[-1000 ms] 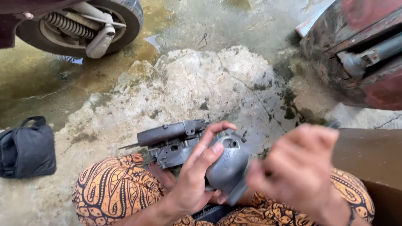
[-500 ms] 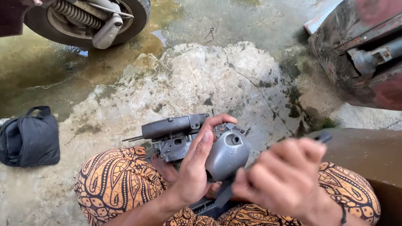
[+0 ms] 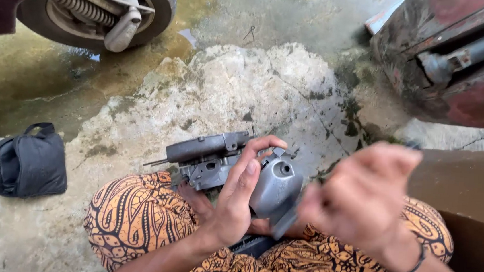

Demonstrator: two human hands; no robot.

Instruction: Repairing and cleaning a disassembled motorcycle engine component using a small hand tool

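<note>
the left hand (image 3: 235,202) cups a grey, rounded cast-metal engine part (image 3: 275,185) from its left side, its fingers (image 3: 249,164) wrapped up over the top edge and clasping the casing, thumb side hidden behind the metal. the part sits above the person's lap, over orange-and-black patterned cloth trousers (image 3: 143,214), and it joins a darker grey, boxy metal assembly (image 3: 206,153) with a flat oblong top that juts out to the left, past the knee. the right hand (image 3: 363,200) is blurred, held just beside the right flank of the rounded part with its fingers curled inward; whether they grip anything cannot be told, though a thin dark blurred streak runs down from it along the casing's lower right edge. a dark band (image 3: 410,265) circles the right wrist. beneath the knees lies a rough, cracked pale concrete floor (image 3: 240,84), wet and greenish towards the upper left. a black fabric pouch with a loop handle (image 3: 27,162) rests on that floor, well apart to the left of the left knee. at the top left stands a small rubber scooter wheel with a coiled spring shock absorber (image 3: 100,4) under dark red bodywork. at the top right a worn dark red metal body panel with a bluish tube (image 3: 461,61) leans into view, and a brown cardboard box (image 3: 467,194) stands near the right knee.
</note>
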